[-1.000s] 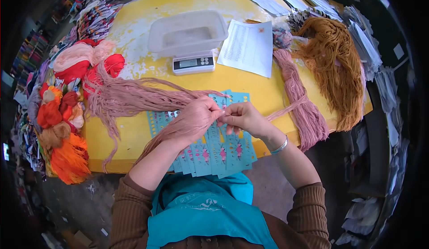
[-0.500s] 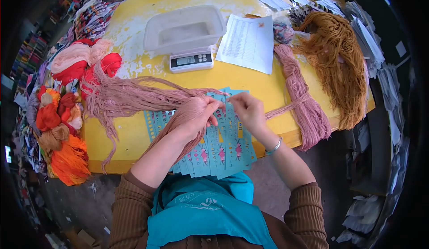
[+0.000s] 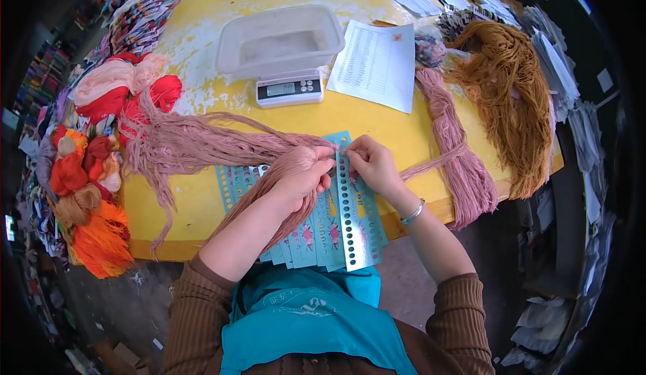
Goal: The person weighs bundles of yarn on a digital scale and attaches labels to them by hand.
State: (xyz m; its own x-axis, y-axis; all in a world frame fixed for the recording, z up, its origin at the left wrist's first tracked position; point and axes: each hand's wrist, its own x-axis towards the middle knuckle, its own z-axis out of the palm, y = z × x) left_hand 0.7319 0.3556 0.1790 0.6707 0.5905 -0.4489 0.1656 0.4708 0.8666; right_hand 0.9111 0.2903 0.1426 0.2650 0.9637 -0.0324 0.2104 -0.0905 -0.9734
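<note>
My left hand (image 3: 306,173) is closed around a dusty-pink hank of embroidery thread (image 3: 222,143). Strands run left across the table, and part of the hank drapes over my left wrist. Thumb and forefinger of this hand meet at the top of a punched thread card (image 3: 348,220), a narrow teal strip with a row of holes, tilted so it catches the light. My right hand (image 3: 374,166) pinches the same card's top edge from the other side; whether thread is also between those fingertips is too small to tell. More printed teal cards (image 3: 303,240) lie fanned out underneath.
A digital scale (image 3: 289,90) carries a clear plastic tub (image 3: 279,38). Right of it lies a printed sheet (image 3: 371,65). A tied pink hank (image 3: 461,153) and a brown hank (image 3: 515,106) sit at right. Red and orange skeins (image 3: 101,233) line the left edge.
The top card has turned and lifted, so its row of holes now faces up with glare. My right hand has moved slightly left and down, closer to my left fingertips.
</note>
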